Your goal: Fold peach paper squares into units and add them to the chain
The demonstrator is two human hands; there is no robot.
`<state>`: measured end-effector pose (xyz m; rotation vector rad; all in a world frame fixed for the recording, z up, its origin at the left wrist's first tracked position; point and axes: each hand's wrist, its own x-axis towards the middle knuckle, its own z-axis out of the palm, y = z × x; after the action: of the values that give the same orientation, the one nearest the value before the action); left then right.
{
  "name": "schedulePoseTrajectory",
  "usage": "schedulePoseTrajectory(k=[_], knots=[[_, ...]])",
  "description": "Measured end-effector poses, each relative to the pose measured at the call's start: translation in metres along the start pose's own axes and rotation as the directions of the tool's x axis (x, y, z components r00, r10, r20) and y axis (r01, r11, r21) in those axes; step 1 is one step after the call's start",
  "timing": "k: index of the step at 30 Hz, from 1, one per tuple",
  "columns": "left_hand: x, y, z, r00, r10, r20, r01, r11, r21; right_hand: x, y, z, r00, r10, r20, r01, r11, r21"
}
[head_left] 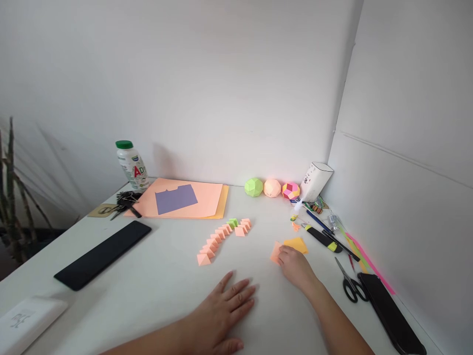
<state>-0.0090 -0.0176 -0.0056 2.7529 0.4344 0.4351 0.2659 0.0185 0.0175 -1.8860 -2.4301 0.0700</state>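
My left hand lies flat on the white table, fingers spread, holding nothing. My right hand is farther right, its fingers pinched at a peach paper square. Beside and partly behind those fingers lies a yellow-orange paper sheet. Ahead of my left hand, a curved row of folded peach paper pieces stands on the table. Two green folded pieces are part of that row, near its far end.
At the back are three paper balls, a bottle and peach sheets under a purple cutout. A glue bottle, box cutter, scissors and black case line the right. A black strip lies left.
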Motion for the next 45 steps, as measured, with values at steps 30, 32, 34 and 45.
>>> schedulePoseTrajectory(k=[30, 32, 34, 45], knots=[[0.017, -0.008, -0.018, 0.874, -0.461, 0.151, 0.194, 0.046, -0.980, -0.026, -0.091, 0.013, 0.687, -0.375, -0.623, 0.638, 0.721, 0.270], [0.016, -0.005, -0.019, 0.892, -0.424, 0.154, 0.213, 0.094, -0.972, -0.025, -0.090, 0.014, 0.746, -0.283, -0.603, 0.605, 0.667, 0.435], [0.016, -0.002, -0.022, 0.895, -0.415, 0.163, 0.224, 0.103, -0.969, -0.024, -0.091, 0.014, 0.832, -0.205, -0.516, 0.529, 0.576, 0.624], [0.015, -0.006, -0.011, 0.852, -0.506, 0.135, 0.199, 0.074, -0.977, -0.020, -0.095, 0.014, 0.978, -0.006, -0.210, 0.191, 0.436, 0.879]])
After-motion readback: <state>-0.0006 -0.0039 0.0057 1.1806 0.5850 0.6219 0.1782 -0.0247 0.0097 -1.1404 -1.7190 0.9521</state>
